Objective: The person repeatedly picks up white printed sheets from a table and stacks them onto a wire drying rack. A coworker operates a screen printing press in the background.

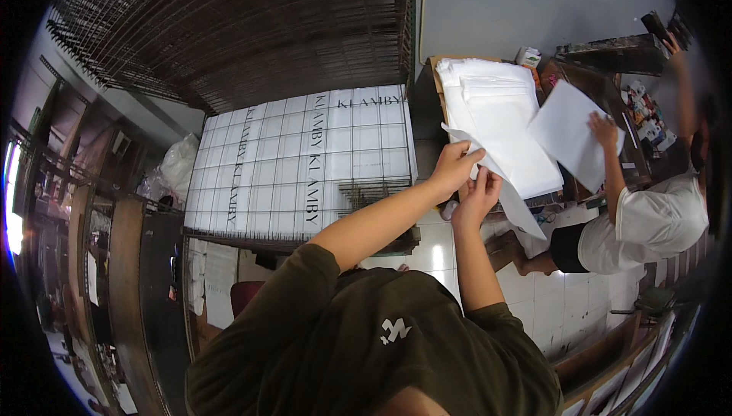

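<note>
A thin white sheet (pixel 515 196), bent and seen nearly edge-on, hangs between my hands. My left hand (pixel 456 163) pinches its near edge with closed fingers. Just below it, my right hand (pixel 479 195) is also closed on the sheet's edge, fingertips bunched close to the left ones. Behind the sheet, a thick stack of white sheets (pixel 496 99) rests on a board. Whether my sheet touches the stack I cannot tell.
On my left, a wire drying rack (pixel 377 191) bears white sheets with black lettering (pixel 293 122); more wire shelves (pixel 244 27) tilt up behind. At right, a co-worker in a white shirt (pixel 659 214) has a hand on another white sheet (pixel 572 130). Wooden shelving (pixel 126 279) stands far left.
</note>
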